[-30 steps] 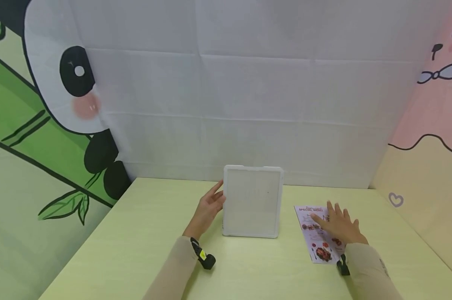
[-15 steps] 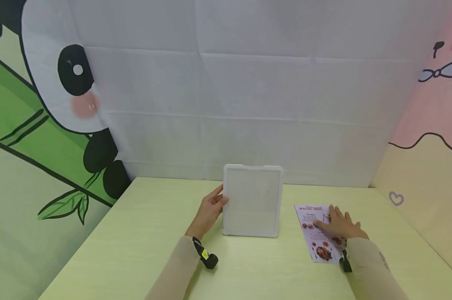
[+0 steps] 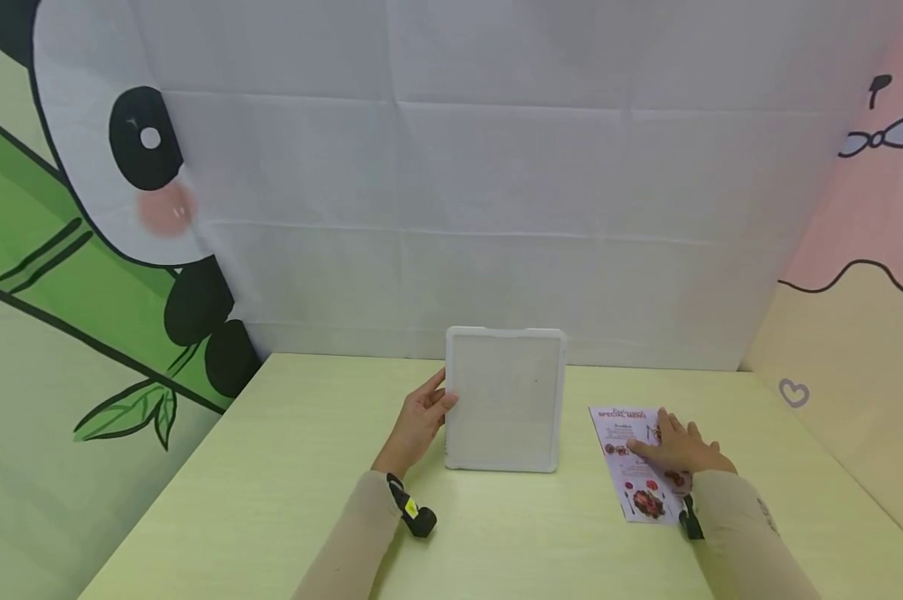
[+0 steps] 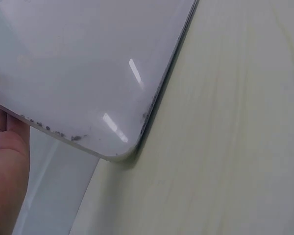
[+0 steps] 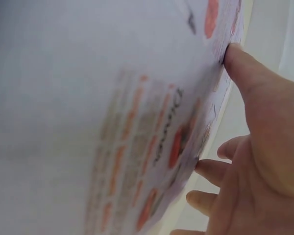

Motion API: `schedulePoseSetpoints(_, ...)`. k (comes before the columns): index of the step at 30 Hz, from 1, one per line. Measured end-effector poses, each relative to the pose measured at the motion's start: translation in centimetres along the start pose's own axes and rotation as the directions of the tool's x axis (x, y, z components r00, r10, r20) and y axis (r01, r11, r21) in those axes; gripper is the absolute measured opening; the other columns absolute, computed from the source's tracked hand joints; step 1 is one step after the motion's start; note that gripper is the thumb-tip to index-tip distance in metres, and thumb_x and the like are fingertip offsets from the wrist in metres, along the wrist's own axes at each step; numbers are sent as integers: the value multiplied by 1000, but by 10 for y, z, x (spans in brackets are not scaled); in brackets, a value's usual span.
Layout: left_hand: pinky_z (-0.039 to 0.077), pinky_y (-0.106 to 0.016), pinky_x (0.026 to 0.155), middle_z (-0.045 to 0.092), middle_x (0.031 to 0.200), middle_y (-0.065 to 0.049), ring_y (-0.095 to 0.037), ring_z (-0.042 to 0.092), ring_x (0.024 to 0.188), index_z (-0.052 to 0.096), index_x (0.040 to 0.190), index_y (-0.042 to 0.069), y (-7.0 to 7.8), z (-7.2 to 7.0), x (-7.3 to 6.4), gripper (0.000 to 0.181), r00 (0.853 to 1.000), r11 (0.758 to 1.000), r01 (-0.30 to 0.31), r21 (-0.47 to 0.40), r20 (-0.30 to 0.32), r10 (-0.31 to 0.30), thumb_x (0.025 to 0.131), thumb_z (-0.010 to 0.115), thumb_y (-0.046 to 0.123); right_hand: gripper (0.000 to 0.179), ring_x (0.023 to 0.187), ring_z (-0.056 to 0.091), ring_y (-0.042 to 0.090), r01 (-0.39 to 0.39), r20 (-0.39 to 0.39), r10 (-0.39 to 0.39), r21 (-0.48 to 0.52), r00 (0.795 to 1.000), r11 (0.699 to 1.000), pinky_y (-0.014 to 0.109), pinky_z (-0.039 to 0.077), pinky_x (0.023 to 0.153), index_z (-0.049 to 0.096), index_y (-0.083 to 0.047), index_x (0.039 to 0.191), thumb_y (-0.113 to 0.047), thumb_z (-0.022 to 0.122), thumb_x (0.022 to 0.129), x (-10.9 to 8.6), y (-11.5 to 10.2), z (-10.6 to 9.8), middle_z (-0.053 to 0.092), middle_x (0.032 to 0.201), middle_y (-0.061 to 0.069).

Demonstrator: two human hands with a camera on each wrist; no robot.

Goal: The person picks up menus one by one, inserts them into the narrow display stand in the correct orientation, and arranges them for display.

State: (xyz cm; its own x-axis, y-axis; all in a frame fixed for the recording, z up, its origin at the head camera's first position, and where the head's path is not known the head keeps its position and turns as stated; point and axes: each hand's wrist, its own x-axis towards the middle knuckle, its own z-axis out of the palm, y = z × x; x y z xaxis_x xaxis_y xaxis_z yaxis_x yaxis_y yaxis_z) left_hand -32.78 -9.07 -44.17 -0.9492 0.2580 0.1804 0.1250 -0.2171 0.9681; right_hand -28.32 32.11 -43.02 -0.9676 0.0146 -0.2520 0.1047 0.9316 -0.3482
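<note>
A white-framed display stand (image 3: pixel 504 400) with a pale, glossy panel stands upright on the table in the head view. My left hand (image 3: pixel 416 427) grips its left edge, the thumb on the front and the fingers going behind. Dark specks mark the stand's edges close up in the left wrist view, where part of my left hand (image 4: pixel 7 161) shows at the lower left. To the right lies a printed menu (image 3: pixel 626 467) with red lettering and food pictures. My right hand (image 3: pixel 676 450) rests on its right side; in the right wrist view thumb and fingertips touch the sheet (image 5: pixel 63 122).
The pale yellow table (image 3: pixel 286 467) ends at a white cloth backdrop (image 3: pixel 421 183). A panda-printed wall (image 3: pixel 107 333) stands at the left, a pink and cream wall (image 3: pixel 856 333) at the right. Each wrist wears a black camera strap.
My left thumb has come onto the front of the stand, closing the grip on its edge. My right hand has come down onto the menu. The head view has shifted slightly.
</note>
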Motion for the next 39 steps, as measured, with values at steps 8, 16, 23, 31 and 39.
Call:
schedulePoseSetpoints(8,51,-25,90,59,131,-16,-10,61,108,33,151,14,-1,1,0,70,1000,1000,8,9,-2,-8,90,66,25,109,133,6,63,30,-19,-30,-4,999,1000,77,8,102,5,17,145,-61,54,88,0,-1,1,9,148,41)
schedulePoseSetpoints(16,51,-24,90,57,132,-17,-10,61,110,34,150,15,0,1,-1,69,1000,1000,7,5,4,-7,90,66,26,104,104,52,45,131,-86,-128,36,988,991,69,33,97,5,22,142,-47,63,90,3,-2,2,38,131,43)
schedulePoseSetpoints(23,51,-24,91,55,135,-18,-11,60,112,34,150,15,1,1,-1,67,1000,1000,10,1,14,-10,91,65,24,107,92,57,30,117,-87,-105,138,991,984,46,50,83,-2,17,146,-38,69,88,4,-2,4,30,137,43)
schedulePoseSetpoints(31,51,-25,90,57,133,-16,-12,60,110,36,150,15,0,-1,0,65,1000,1000,9,-11,3,-9,92,65,22,108,100,56,38,115,-148,-89,181,985,977,54,47,90,-2,18,145,-23,76,83,12,-4,6,38,131,42)
schedulePoseSetpoints(39,51,-25,90,58,133,-15,-11,61,110,37,149,16,-1,-1,1,65,1000,1000,12,-22,12,-12,91,65,23,88,114,47,50,74,-150,-42,217,988,973,62,38,99,-1,18,145,3,59,83,14,-4,6,29,138,45)
